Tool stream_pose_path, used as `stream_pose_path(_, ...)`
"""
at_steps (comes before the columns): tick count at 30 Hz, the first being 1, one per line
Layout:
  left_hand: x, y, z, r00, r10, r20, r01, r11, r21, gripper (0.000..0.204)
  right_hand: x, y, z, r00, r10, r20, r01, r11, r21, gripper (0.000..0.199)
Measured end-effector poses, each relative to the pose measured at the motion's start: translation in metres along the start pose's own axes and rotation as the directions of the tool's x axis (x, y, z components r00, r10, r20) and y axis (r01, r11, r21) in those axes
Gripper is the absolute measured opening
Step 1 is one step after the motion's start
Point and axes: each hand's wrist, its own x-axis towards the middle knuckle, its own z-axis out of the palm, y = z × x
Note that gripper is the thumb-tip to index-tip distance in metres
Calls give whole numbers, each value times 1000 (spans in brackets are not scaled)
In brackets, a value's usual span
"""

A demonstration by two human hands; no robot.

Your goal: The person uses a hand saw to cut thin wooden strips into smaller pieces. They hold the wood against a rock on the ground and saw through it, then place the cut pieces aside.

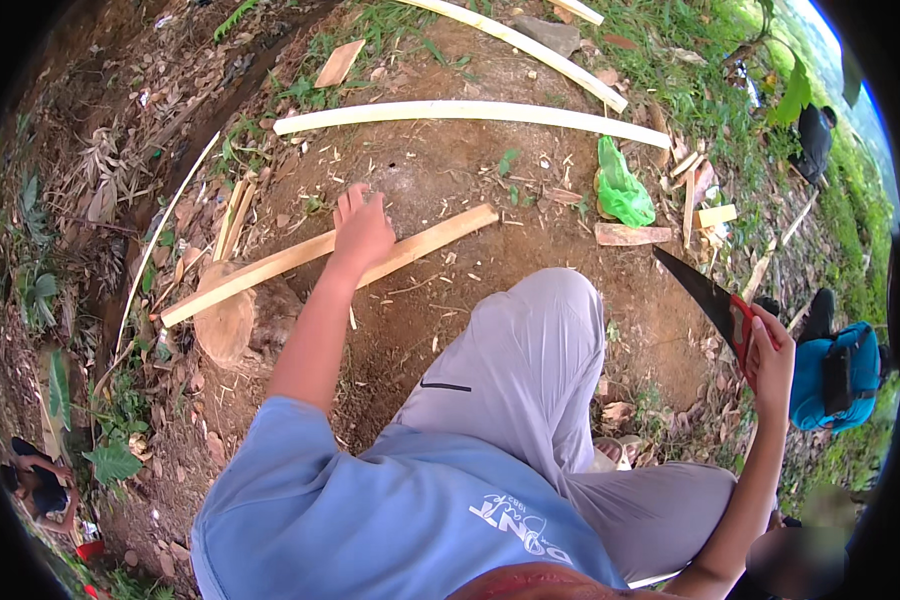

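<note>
My left hand (363,230) lies over a pale sawn wooden strip (255,278), its fingers bent over the far edge. The strip's left part rests across a cut log (225,325). A second length of wood (435,240) shows to the right of my wrist. My hand hides whether the two lengths join. In my right hand (770,358), held out at the right and away from the wood, is a handsaw (705,295) gripped by its red handle. Its dark blade points up and to the left.
Long pale battens (470,112) lie on the soil ahead. A green plastic bag (623,188) and wood offcuts (716,216) are at the right. A blue bag (835,380) stands farther right. One person (45,485) is at the lower left. A thin bent strip (165,215) lies left.
</note>
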Motion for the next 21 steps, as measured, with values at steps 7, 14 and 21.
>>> stream_pose_path(7, 96, -30, 16, 991, -16, 136, 16, 1000, 2, 53, 4, -5, 6, 999, -43, 26, 44, 998, -53, 32)
stream_pose_path(14, 123, -34, 29, 977, -57, 207, 54, 998, 19, 46, -1, -13, 5, 999, -18, 43, 20, 999, -40, 32)
stream_pose_path(21, 126, -21, 26, 964, -87, 252, 59, 991, 117, 42, 0, -15, 8, 998, -8, 66, 11, 999, -49, 33)
